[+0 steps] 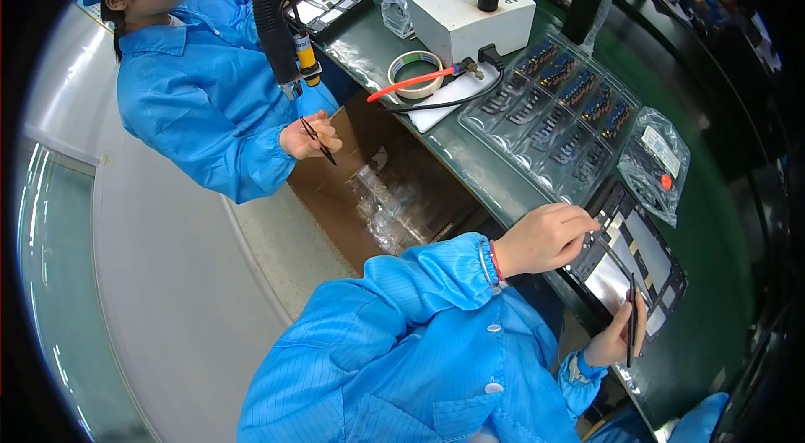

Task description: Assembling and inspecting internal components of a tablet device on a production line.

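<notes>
A flat tablet-like device (pixel 612 279) with a black frame and silver and white inner parts lies at the table's near edge. Over its far left corner, my left hand (pixel 545 239) has thumb and fingertips pinched together. Whatever sits between those fingertips is too small to make out. My right hand (pixel 616 340), at the device's near right side, grips a pair of slim black tweezers (pixel 631 321) held roughly upright. Just beyond the device stands a clear plastic tray (pixel 537 153) whose compartments hold small cables and dark curved parts.
A clear bag (pixel 656 162) of dark parts lies beside the tray. Farther back are a white box (pixel 470 15), a tape roll (pixel 417 74) and a red-tipped hose (pixel 411 84). Left of the table, a cardboard box (pixel 335 191) contains clear plastic. A co-worker's hand (pixel 310 137) holds black tweezers.
</notes>
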Tool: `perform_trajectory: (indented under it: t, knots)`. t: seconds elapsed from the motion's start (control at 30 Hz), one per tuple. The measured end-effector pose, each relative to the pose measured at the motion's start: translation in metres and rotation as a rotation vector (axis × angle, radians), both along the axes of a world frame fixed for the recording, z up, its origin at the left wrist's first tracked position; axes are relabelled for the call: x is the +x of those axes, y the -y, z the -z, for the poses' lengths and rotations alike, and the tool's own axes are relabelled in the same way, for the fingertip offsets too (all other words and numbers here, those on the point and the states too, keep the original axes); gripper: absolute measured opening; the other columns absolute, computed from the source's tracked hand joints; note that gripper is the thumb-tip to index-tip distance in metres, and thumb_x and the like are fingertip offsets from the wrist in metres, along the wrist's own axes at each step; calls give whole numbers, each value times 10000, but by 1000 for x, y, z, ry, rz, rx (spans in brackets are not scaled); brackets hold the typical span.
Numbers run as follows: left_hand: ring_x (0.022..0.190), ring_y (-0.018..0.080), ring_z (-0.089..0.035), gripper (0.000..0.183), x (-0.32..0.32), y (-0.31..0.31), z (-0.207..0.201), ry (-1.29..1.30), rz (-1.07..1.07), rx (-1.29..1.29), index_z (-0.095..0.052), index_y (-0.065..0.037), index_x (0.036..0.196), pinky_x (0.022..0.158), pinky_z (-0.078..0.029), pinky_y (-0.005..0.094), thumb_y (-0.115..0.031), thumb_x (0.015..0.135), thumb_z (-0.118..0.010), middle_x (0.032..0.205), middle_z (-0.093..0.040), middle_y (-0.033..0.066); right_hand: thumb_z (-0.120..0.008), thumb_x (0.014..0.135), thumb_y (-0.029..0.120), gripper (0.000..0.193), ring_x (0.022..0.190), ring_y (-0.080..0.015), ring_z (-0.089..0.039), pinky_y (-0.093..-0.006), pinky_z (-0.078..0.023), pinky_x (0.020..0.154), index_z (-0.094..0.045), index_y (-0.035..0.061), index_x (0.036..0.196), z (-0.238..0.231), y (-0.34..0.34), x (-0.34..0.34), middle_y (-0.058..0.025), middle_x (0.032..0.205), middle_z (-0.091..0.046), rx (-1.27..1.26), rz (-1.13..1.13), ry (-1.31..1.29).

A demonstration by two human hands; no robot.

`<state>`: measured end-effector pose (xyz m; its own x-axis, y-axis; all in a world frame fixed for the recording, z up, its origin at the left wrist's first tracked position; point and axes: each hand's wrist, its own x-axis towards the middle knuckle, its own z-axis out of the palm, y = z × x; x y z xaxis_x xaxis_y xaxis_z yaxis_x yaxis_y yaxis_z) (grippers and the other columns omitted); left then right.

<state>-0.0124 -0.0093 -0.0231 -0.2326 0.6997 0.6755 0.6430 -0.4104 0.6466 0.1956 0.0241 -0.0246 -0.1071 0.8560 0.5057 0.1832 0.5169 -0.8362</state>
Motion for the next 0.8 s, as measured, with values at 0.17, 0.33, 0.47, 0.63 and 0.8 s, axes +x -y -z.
perform_trajectory:
  t: [0.17,0.33,0.47,0.63,0.8]
  knots:
    - [878,203,-614,192,-8,44,-8,601,130,-115,-599,18,1001,785,-480,315,-54,847,-511,933,-626,113,-497,764,-65,240,844,-229,-626,-339,-501,762,-584,-85,986,-4,26,-51,-218,955,-623,-179,-120,-490]
    - [889,178,-597,356,-89,111,8,1115,-216,14,-521,25,1095,791,-496,293,-262,930,-391,1007,-602,112,-565,866,97,285,961,-249,-595,-346,-490,852,-526,-35,1116,-51,74,-191,-166,1031,-587,-1061,-1053,-582]
    - [967,214,-579,380,-189,172,35,1307,-133,380,-533,16,1087,885,-452,294,-212,879,-313,1056,-595,122,-586,867,186,261,959,-149,-592,-272,-476,819,-568,53,1091,-35,117,-320,-78,1023,-615,-1620,-1284,-524]
    - [1074,229,-532,364,-224,182,26,1412,-298,447,-517,13,1137,950,-410,327,-173,900,-312,1149,-566,130,-584,864,206,208,876,-133,-582,-281,-467,821,-589,100,1043,-13,132,-383,-42,964,-615,-1757,-1240,-558]
    - [1064,216,-536,364,-195,175,14,1352,94,339,-486,12,1192,934,-427,332,-148,902,-335,1157,-562,128,-584,862,164,228,957,-148,-568,-310,-470,838,-572,52,1060,-39,105,-300,-52,1022,-599,-1496,-1239,-906]
